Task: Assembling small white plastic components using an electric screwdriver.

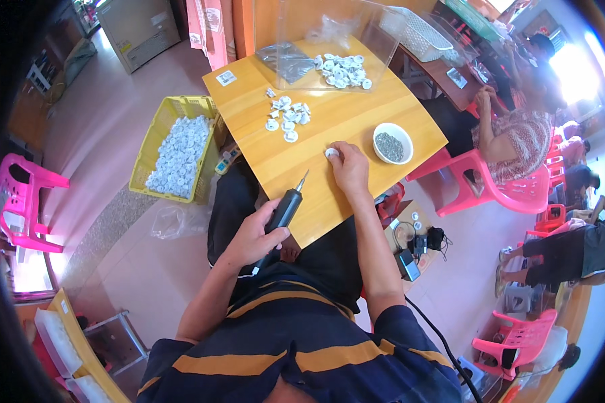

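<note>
My left hand [257, 234] grips a black electric screwdriver [284, 209] near the front edge of the wooden table [356, 124], its metal tip pointing up and away from me. My right hand [349, 166] rests on the tabletop, fingers pressing on a small white round part [331, 153]. A loose cluster of the same white parts [288, 115] lies further back on the table. To the right of my right hand stands a white bowl [392, 143] filled with small grey screws.
A clear plastic box [376, 40] at the table's far end holds more white parts [343, 70] and a grey bag [286, 60]. A yellow basket [154, 138] of white parts sits on the floor at left. Pink chairs [480, 185] and seated people are at right. A power adapter [408, 264] lies on the floor.
</note>
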Tool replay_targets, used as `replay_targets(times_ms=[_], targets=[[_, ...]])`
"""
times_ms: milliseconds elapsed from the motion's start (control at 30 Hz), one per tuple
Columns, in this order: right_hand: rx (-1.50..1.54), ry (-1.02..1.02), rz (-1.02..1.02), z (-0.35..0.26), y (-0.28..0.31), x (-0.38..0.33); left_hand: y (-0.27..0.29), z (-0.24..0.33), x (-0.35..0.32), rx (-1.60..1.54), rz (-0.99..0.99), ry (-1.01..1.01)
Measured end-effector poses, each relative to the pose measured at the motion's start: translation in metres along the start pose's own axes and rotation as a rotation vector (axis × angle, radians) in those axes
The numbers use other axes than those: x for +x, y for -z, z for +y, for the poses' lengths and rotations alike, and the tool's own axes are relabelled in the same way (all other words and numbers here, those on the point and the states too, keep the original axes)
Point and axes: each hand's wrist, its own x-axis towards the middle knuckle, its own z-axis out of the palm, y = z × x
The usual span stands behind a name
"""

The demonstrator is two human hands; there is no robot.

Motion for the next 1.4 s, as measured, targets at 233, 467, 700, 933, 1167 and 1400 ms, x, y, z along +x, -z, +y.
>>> replay_targets(times_ms=[233, 467, 700, 933, 1167, 1400], targets=[[0.509, -0.133, 0.069, -0.005, -0.016, -0.022, -0.001, 0.009, 0.007, 0.092, 0.015, -0.017], [0.724, -0.244, 0.052, -0.016, -0.026, -0.035, -0.005, 0.018, 0.012, 0.225, 0.002, 0.001], [0.690, -0.181, 0.087, -0.021, -0.027, -0.040, -0.008, 0.014, 0.022, 0.284, -0.008, 0.023], [0.620, -0.149, 0.096, -0.016, -0.029, -0.040, -0.008, 0.009, 0.029, 0.252, 0.005, 0.035], [0.589, -0.130, 0.100, -0.018, -0.026, -0.040, -0.008, 0.008, 0.032, 0.242, 0.010, 0.033], [0.599, -0.112, 0.132, -0.019, -0.028, -0.039, -0.006, 0.002, 0.034, 0.239, 0.013, 0.008]])
